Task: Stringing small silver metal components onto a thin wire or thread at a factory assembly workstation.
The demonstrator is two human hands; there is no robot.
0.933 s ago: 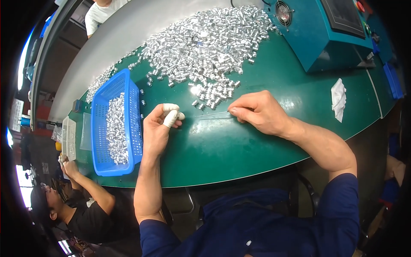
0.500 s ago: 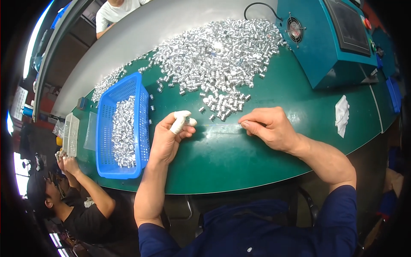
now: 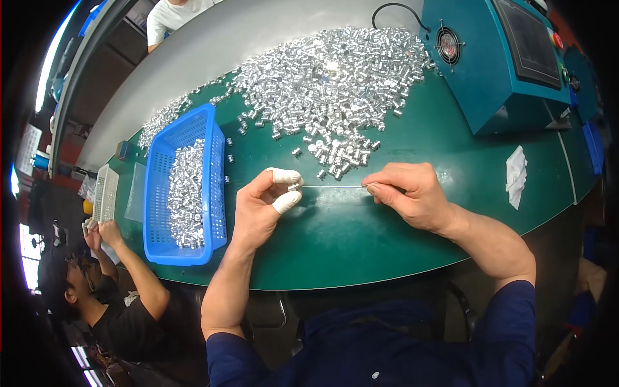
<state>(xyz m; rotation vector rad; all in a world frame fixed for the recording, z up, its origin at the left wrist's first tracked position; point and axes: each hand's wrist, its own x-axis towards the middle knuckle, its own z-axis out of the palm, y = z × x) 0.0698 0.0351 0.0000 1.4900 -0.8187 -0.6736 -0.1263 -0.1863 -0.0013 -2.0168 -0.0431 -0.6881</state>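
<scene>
My left hand (image 3: 261, 203), with white finger covers on its thumb and index finger, holds a small silver metal cylinder (image 3: 294, 187) at its fingertips. My right hand (image 3: 409, 193) pinches a thin straight metal rod (image 3: 334, 187) between thumb and bent fingers. The rod lies level between both hands, and its left end meets the cylinder; whether it enters the cylinder is too small to tell. Just beyond my hands spreads a large heap of similar silver cylinders (image 3: 322, 84). Left of my left hand, a blue perforated basket (image 3: 217, 193) holds many more of them.
A teal machine (image 3: 480, 90) with a fan and a screen stands at the right back. A crumpled white cloth (image 3: 516, 177) lies on the green tabletop (image 3: 361, 258). At the left, a co-worker (image 3: 126, 309) works beside a white basket (image 3: 105, 193); another person (image 3: 174, 16) sits across.
My left thumb and index finger have spread apart, bringing the small cylinder into view between them at the rod's end. My right hand keeps its pinch on the rod, nearly unmoved.
</scene>
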